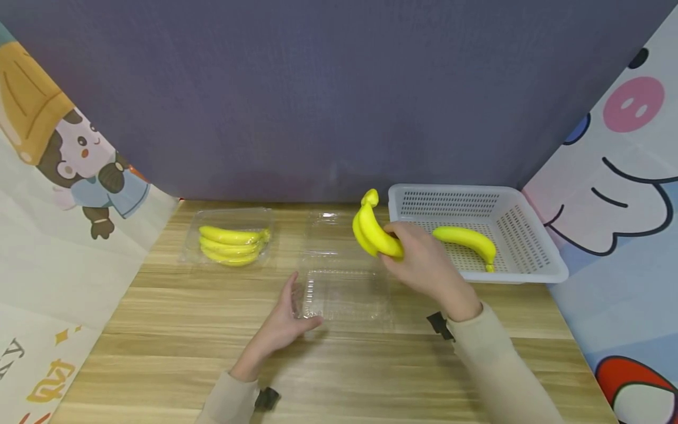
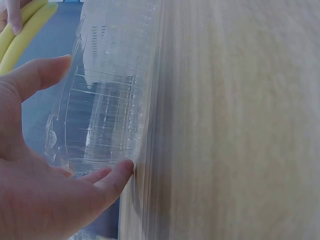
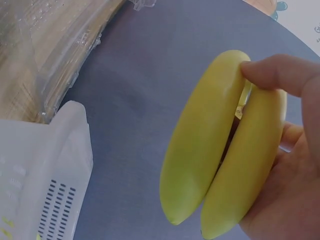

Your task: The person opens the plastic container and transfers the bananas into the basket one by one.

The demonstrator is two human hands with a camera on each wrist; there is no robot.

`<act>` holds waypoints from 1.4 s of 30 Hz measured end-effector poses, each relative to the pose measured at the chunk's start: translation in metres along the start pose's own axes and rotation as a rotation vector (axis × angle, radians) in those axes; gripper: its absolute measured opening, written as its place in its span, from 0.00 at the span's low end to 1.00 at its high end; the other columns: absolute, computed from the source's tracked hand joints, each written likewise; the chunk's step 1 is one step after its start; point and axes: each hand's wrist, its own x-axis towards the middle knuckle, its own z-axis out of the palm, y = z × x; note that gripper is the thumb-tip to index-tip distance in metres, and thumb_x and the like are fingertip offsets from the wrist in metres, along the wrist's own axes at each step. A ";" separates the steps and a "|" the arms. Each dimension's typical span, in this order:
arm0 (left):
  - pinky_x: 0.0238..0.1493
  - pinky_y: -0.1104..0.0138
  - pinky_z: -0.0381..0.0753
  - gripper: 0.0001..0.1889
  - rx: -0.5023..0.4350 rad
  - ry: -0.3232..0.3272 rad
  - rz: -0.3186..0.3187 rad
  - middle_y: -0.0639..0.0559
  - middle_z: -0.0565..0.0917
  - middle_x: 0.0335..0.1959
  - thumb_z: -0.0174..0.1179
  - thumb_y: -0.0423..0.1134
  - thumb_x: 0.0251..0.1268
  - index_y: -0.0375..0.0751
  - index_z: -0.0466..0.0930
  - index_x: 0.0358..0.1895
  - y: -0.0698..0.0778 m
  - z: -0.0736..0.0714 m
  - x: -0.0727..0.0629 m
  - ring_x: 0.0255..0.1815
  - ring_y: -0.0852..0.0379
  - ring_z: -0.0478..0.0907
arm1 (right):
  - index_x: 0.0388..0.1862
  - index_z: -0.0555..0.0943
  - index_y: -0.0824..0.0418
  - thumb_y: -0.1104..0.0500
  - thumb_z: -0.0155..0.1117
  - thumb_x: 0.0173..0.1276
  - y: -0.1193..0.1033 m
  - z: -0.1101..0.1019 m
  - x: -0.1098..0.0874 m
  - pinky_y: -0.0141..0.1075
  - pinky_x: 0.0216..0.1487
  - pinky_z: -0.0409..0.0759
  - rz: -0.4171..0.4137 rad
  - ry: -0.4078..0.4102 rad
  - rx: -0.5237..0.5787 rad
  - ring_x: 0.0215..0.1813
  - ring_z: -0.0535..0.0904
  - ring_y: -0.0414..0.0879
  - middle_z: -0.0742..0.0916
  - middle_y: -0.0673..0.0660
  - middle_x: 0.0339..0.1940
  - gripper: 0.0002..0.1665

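Observation:
My right hand (image 1: 424,259) grips a small bunch of yellow bananas (image 1: 371,227) in the air, beside the basket's left end. Two bananas (image 3: 205,135) show side by side in the right wrist view, the thumb pressing near their ends. An open clear plastic clamshell box (image 1: 344,294) lies in the middle of the table, its lid (image 1: 323,232) folded back toward the far wall. At the box's left side is my left hand (image 1: 281,324), thumb and fingers spread; in the left wrist view its fingertips are right at the clear wall (image 2: 100,120).
A white perforated basket (image 1: 551,271) stands at the back right with a banana (image 1: 466,238) inside. To the back left, another clear box (image 1: 190,227) holds several bananas (image 1: 233,244). A grey partition (image 1: 328,106) rises behind the table, with printed panels on both sides.

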 end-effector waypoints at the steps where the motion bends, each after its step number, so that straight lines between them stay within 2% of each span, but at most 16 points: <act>1: 0.73 0.37 0.58 0.64 0.001 -0.001 0.000 0.29 0.51 0.79 0.77 0.41 0.54 0.43 0.34 0.83 0.000 0.000 0.000 0.76 0.26 0.54 | 0.56 0.80 0.63 0.57 0.73 0.61 0.000 -0.001 0.000 0.44 0.43 0.77 0.009 -0.002 0.002 0.43 0.77 0.50 0.85 0.55 0.46 0.25; 7: 0.72 0.36 0.60 0.64 0.016 -0.005 0.003 0.29 0.51 0.79 0.77 0.43 0.54 0.44 0.34 0.83 -0.001 -0.001 0.000 0.75 0.24 0.56 | 0.58 0.79 0.64 0.57 0.72 0.62 0.006 -0.003 -0.003 0.45 0.44 0.77 0.047 -0.012 -0.006 0.44 0.76 0.51 0.84 0.57 0.47 0.26; 16: 0.73 0.37 0.59 0.63 -0.003 -0.003 0.001 0.29 0.51 0.79 0.77 0.40 0.54 0.43 0.34 0.83 0.000 -0.001 0.000 0.76 0.26 0.55 | 0.56 0.79 0.65 0.57 0.69 0.64 0.014 -0.012 -0.005 0.45 0.41 0.75 0.069 0.002 -0.024 0.42 0.74 0.52 0.83 0.57 0.45 0.24; 24: 0.73 0.38 0.59 0.63 0.006 -0.005 0.004 0.30 0.52 0.79 0.77 0.40 0.54 0.43 0.34 0.83 0.001 0.000 0.001 0.76 0.27 0.55 | 0.60 0.78 0.65 0.55 0.68 0.65 0.023 -0.016 -0.005 0.44 0.41 0.75 0.109 -0.005 -0.039 0.43 0.74 0.52 0.83 0.57 0.46 0.26; 29: 0.72 0.37 0.60 0.63 0.017 -0.003 0.004 0.30 0.52 0.79 0.77 0.41 0.54 0.43 0.34 0.83 0.000 0.000 0.002 0.76 0.27 0.56 | 0.62 0.77 0.64 0.55 0.66 0.67 0.027 -0.022 -0.007 0.44 0.38 0.72 0.134 -0.014 -0.046 0.42 0.73 0.52 0.82 0.55 0.42 0.27; 42: 0.72 0.37 0.60 0.64 0.003 0.003 0.010 0.30 0.53 0.79 0.77 0.41 0.54 0.43 0.34 0.83 -0.001 0.000 0.001 0.75 0.27 0.57 | 0.64 0.75 0.65 0.54 0.67 0.68 0.047 -0.025 -0.011 0.44 0.38 0.73 0.205 -0.023 -0.040 0.40 0.74 0.53 0.82 0.58 0.42 0.29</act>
